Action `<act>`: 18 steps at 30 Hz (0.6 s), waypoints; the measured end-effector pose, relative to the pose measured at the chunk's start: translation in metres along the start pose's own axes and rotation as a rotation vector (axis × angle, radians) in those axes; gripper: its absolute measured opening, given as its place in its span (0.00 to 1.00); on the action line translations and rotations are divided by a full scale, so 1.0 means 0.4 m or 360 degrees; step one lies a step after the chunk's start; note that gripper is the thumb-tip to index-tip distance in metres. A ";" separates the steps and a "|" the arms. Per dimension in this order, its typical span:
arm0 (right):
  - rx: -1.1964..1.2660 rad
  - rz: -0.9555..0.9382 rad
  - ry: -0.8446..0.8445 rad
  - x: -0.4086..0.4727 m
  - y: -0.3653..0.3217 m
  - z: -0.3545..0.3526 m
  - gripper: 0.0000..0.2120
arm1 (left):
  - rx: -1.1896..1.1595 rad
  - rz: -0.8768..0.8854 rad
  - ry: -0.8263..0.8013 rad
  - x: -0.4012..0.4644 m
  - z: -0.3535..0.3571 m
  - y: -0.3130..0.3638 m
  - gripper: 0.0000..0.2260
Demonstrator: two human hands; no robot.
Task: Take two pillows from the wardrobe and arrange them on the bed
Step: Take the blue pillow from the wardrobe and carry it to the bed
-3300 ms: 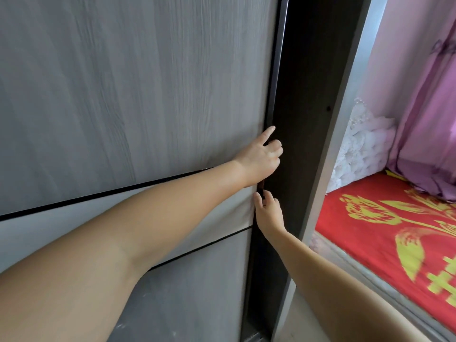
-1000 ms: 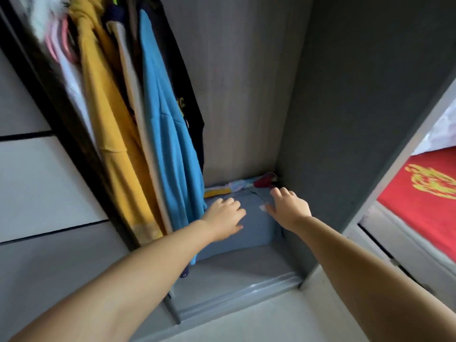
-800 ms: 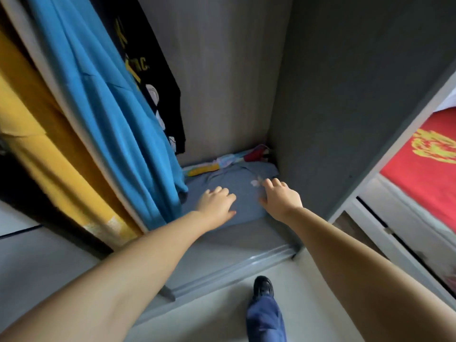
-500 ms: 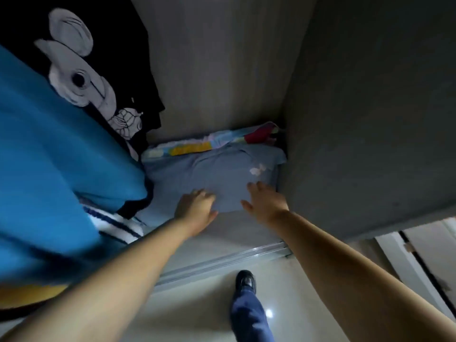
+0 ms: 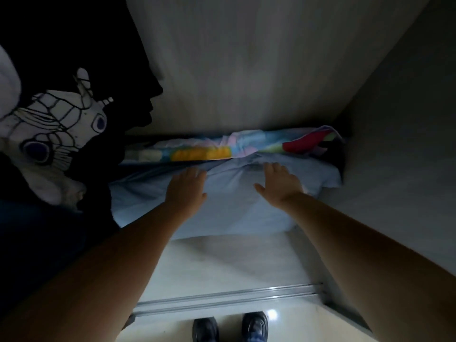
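Note:
A pale blue pillow (image 5: pixel 232 215) lies on the wardrobe floor (image 5: pixel 222 262), against the right side wall. Behind it, standing along the back wall, is a second pillow (image 5: pixel 222 148) in a multicoloured patterned cover. My left hand (image 5: pixel 186 190) rests flat on top of the blue pillow, fingers spread. My right hand (image 5: pixel 280 183) lies on the same pillow a little to the right, palm down and fingers apart. Neither hand has closed around anything.
A black garment with a white cartoon print (image 5: pixel 54 134) hangs at the left and covers the pillows' left ends. The sliding-door track (image 5: pixel 227 296) runs along the wardrobe's front edge. My two dark shoes (image 5: pixel 229 327) stand just outside it. The grey side wall (image 5: pixel 399 156) closes the right.
The wardrobe door has slid open. I have bent lower into the wardrobe, and both hands have moved forward from the pillow's front edge onto its top.

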State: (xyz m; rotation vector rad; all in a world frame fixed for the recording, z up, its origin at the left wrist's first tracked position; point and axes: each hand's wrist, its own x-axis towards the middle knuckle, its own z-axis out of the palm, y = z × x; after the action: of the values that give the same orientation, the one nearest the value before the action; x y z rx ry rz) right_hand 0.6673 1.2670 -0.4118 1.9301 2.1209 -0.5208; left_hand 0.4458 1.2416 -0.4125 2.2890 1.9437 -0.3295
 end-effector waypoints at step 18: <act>-0.0375 -0.0106 -0.0118 0.124 0.071 0.131 0.27 | 0.0247 -0.0093 -0.0267 0.092 0.171 -0.094 0.11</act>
State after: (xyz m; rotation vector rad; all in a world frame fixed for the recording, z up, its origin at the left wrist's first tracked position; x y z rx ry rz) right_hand 0.6862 1.2931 -0.4823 1.6924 2.1006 -0.3315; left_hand 0.4083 1.2675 -0.4859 2.2138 1.9663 -0.6784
